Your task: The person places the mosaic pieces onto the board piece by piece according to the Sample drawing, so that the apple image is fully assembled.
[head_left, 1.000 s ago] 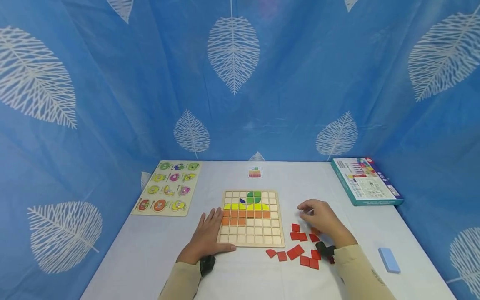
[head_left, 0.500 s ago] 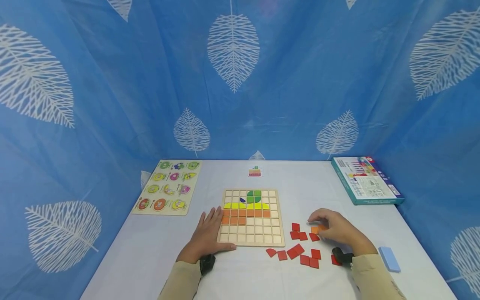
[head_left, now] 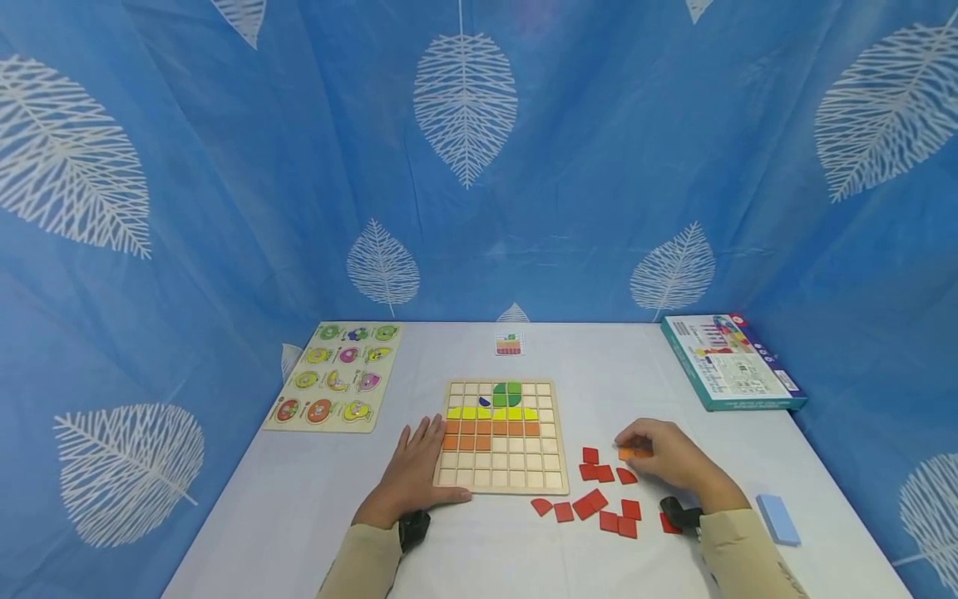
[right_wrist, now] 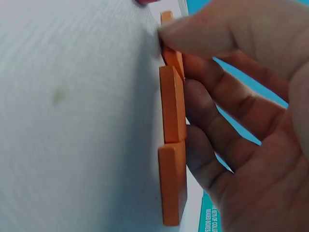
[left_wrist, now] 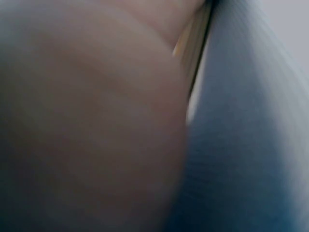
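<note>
My left hand (head_left: 410,472) lies with straight fingers along the left edge of a wooden grid board (head_left: 516,477). Green, yellow and orange pieces and one small dark blue piece fill part of its upper grid. To the right of the board, my right hand (head_left: 677,459) is at a few orange square tiles (head_left: 629,454). In the right wrist view its thumb and a fingertip pinch one orange tile (right_wrist: 174,60). Two more orange tiles (right_wrist: 173,104) line up beside it, near the other curled fingers. The left wrist view is mostly blurred skin.
Several red tiles (head_left: 590,502) lie between the board and my right wrist. A small pattern card (head_left: 510,344) is behind the board. A fruit puzzle board (head_left: 338,379) lies left. A boxed set (head_left: 733,363) and a blue block (head_left: 778,520) lie right.
My right hand has moved right and down from beside the board to the orange tiles, and its thumb and fingers have closed on one. My left hand has stayed in place.
</note>
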A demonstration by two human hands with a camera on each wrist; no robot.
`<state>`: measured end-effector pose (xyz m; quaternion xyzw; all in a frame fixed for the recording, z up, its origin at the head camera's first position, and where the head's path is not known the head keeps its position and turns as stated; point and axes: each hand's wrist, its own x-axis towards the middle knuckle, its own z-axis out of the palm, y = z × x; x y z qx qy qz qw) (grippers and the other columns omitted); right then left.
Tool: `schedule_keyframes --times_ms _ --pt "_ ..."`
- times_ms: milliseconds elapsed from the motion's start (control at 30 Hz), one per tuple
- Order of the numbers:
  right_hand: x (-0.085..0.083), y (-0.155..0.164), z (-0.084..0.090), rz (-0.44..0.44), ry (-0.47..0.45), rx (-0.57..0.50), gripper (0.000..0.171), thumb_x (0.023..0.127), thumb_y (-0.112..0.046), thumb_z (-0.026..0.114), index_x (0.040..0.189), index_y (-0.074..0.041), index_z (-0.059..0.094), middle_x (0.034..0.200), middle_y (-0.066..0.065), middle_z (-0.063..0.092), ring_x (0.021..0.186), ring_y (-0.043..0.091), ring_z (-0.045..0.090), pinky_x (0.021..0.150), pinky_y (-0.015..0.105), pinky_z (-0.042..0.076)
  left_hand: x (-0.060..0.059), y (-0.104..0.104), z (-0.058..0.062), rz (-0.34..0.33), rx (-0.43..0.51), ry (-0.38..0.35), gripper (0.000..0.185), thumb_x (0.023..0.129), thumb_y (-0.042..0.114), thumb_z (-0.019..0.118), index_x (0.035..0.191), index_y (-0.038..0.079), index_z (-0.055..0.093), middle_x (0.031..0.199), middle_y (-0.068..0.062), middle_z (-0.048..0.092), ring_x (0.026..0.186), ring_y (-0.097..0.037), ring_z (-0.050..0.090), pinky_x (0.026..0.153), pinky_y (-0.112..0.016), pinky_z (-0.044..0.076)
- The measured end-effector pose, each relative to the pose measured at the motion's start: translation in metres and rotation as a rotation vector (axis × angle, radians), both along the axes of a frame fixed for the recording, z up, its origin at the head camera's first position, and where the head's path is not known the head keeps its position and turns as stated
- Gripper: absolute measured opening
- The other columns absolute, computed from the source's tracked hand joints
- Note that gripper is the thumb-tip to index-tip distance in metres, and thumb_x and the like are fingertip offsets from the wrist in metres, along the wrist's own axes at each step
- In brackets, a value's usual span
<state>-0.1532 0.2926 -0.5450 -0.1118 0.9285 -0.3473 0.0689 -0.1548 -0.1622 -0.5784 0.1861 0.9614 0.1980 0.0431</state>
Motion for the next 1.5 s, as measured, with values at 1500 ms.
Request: schedule_keyframes --times_ms 1500 --pt "-0.041 -0.184 0.005 0.333 0.202 -0.023 0.014 0.088 -0.006 0.087 0.097 -0.014 0.08 0.091 -0.012 0.071 0.086 0.005 0.065 0.079 0.03 0.058 0.0 0.0 0.004 -0.01 0.004 -0.017 0.135 0.072 0.084 0.075 0.166 0.001 0.025 0.172 -0.016 0.022 0.158 -0.036 0.015 0.125 -0.057 0.003"
